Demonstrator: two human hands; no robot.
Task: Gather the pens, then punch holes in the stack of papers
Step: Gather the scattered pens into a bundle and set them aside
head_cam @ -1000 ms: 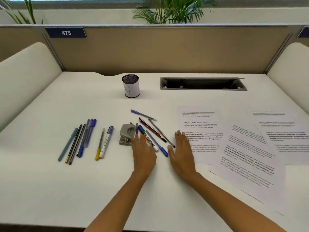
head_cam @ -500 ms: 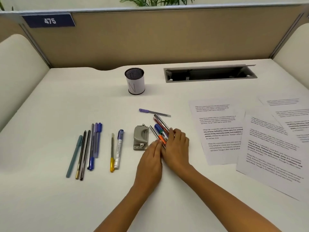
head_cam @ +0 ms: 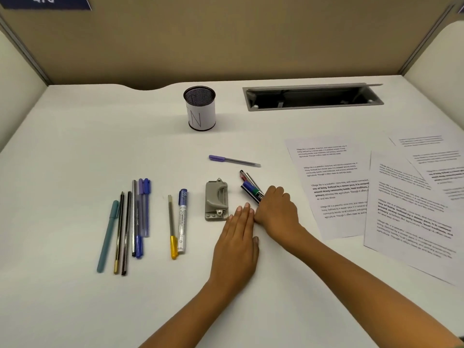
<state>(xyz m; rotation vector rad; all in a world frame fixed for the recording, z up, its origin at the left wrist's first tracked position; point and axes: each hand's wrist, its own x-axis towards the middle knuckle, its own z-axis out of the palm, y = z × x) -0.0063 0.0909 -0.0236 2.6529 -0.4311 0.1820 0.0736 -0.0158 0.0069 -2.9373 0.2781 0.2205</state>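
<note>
A white desk (head_cam: 75, 146) seen from above, with two bare forearms reaching in from the bottom edge.

The right hand (head_cam: 275, 208) is curled around a bundle (head_cam: 251, 188) of several pens and markers, which lies on the desk between the punch (head_cam: 216, 199) and the papers (head_cam: 334, 192). The blue and green ends of the bundle stick out past the knuckles, pointing up and left. A second ago these pens lay fanned out between two flat hands. Half a second ago both hands pressed them together. Now the right hand alone grips them.

The left hand (head_cam: 237, 244) lies flat on the desk with its fingers straight and together, holding nothing. Its fingertips are beside the right hand and just right of the grey punch's near end.

A purple pen (head_cam: 233, 160) lies alone beyond the bundle, as before. Further left, a yellow pen (head_cam: 171, 222) and a white marker (head_cam: 182, 219) lie side by side, then a row of pens (head_cam: 144, 209), all where they were.

The printed papers are spread loose and overlapping on the right. A mesh cup (head_cam: 200, 109) stands at the back, left of a cable slot (head_cam: 313, 97).
</note>
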